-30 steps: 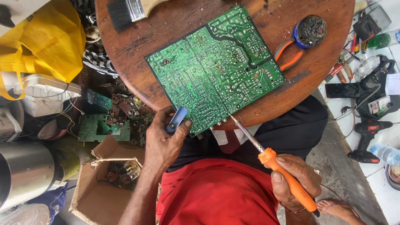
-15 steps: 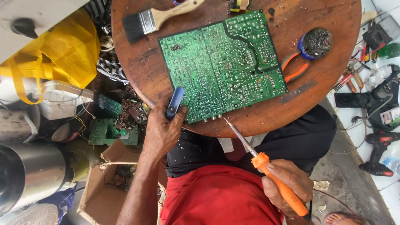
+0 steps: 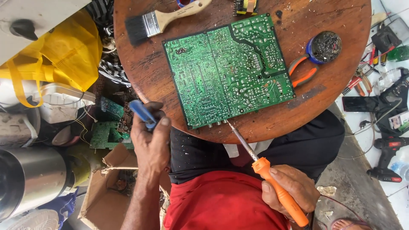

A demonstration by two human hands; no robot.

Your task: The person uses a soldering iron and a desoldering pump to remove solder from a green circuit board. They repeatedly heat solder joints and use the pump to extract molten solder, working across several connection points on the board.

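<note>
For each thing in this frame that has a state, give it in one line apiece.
Circuit board: flat on the round table, solder side up.
Soldering iron: in right hand, tip at the board's near edge.
Blue tool: gripped in left hand, off the table.
Paintbrush: lying flat.
Pliers: lying, handles apart.
Cardboard box: open.

A round wooden table [image 3: 140, 72] stands over a cluttered concrete floor [image 3: 362, 179].

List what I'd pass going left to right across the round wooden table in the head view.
Paintbrush → green circuit board → orange-handled pliers → round blue tin. All lie on the table.
</note>
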